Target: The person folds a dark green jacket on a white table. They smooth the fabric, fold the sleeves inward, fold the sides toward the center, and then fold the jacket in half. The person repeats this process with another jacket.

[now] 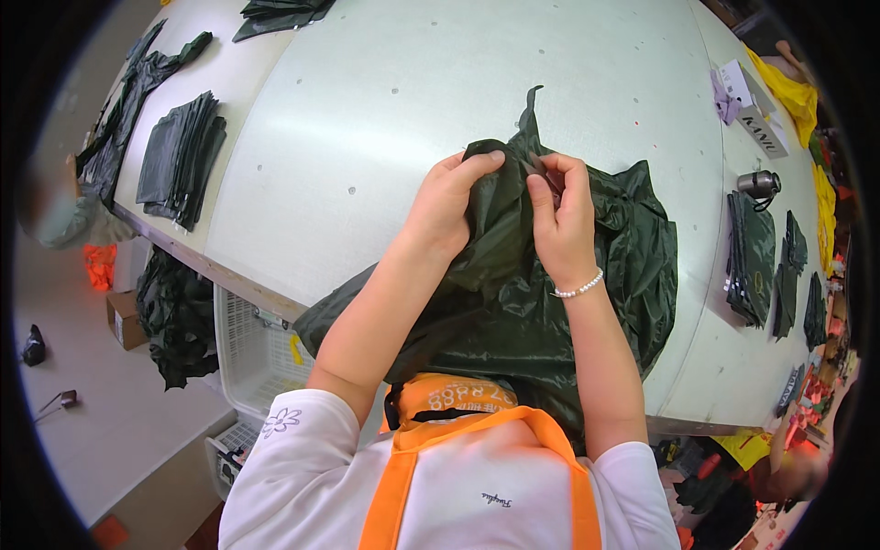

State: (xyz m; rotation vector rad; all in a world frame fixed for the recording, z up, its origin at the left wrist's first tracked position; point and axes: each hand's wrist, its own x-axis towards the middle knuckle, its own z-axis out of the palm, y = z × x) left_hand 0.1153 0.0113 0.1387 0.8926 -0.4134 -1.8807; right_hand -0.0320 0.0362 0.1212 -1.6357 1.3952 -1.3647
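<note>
A crumpled dark green fabric piece lies on the white table and hangs over its near edge. My left hand pinches a raised fold of the fabric near its top. My right hand, with a bead bracelet on the wrist, grips the same fold right beside it. A thin pointed corner of the fabric sticks up just beyond my fingers.
Folded dark fabric stacks lie at the table's left, more at the right with a small dark device and a white box. A white basket stands below the table edge. Another person is at far left.
</note>
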